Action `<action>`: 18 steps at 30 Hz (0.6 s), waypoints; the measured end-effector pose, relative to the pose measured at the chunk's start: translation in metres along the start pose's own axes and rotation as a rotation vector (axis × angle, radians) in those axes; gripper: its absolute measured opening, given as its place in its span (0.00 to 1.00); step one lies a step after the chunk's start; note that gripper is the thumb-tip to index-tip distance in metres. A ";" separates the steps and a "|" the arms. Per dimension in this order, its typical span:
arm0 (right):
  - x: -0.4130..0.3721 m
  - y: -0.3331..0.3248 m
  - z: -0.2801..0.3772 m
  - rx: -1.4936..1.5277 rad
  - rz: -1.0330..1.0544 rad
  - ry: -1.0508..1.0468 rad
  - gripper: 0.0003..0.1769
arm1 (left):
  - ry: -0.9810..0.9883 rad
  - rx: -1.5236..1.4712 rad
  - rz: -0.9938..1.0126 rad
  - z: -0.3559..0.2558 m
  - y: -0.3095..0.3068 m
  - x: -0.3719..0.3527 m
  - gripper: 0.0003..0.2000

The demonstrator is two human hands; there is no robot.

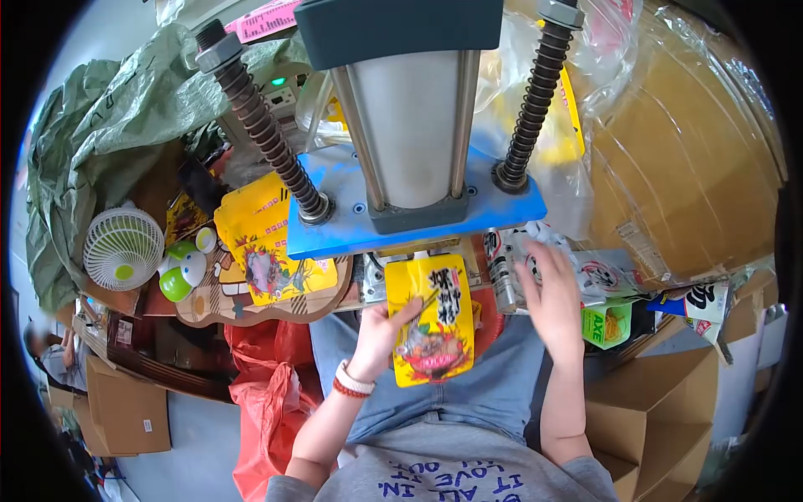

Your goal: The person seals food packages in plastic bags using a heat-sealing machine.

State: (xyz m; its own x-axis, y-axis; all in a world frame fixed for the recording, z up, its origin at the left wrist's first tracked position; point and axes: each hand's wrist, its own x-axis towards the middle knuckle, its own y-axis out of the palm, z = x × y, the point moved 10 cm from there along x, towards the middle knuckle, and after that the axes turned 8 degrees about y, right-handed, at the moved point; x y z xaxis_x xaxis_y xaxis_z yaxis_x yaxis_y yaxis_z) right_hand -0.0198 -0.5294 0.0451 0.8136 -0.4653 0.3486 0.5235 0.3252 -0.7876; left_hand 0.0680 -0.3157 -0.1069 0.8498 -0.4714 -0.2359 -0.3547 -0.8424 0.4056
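Observation:
My left hand (383, 333) grips a flat yellow printed packaging bag (435, 322) by its left edge, thumb on top and the other fingers hidden behind it. The bag hangs in front of the press (418, 219), its upper end just below the blue plate. To the right, my right hand (552, 293) is open with fingers apart, over the edge of a pile of silver-white printed bags (510, 259). A stack of similar yellow bags (288, 272) lies on a wooden board (205, 303) to the left.
A white fan (124, 248) and a green-white object (181, 272) stand at left. Spring-wrapped posts (272, 138) flank the press cylinder. A red plastic bag (268, 402) hangs beside my legs. Cardboard boxes (661, 410) sit lower right; a plastic-wrapped carton (682, 159) is upper right.

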 end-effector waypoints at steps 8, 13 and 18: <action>0.018 0.092 -0.060 -0.379 0.157 -0.061 0.17 | 0.066 0.444 0.027 -0.025 -0.028 0.016 0.17; 0.007 0.061 -0.073 -0.040 0.047 0.089 0.18 | 0.559 1.829 -0.294 -0.086 -0.120 0.001 0.51; -0.002 0.035 -0.078 0.130 -0.002 0.265 0.18 | 0.743 1.455 -0.246 -0.095 -0.127 -0.045 0.16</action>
State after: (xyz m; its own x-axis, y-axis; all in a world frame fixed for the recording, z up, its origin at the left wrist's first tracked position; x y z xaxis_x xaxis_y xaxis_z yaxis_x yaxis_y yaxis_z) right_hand -0.0228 -0.5817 -0.0226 0.7269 -0.6595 0.1915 0.5669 0.4187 -0.7094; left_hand 0.1115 -0.1623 -0.0640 0.7744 -0.4387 0.4560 0.1274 -0.5978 -0.7915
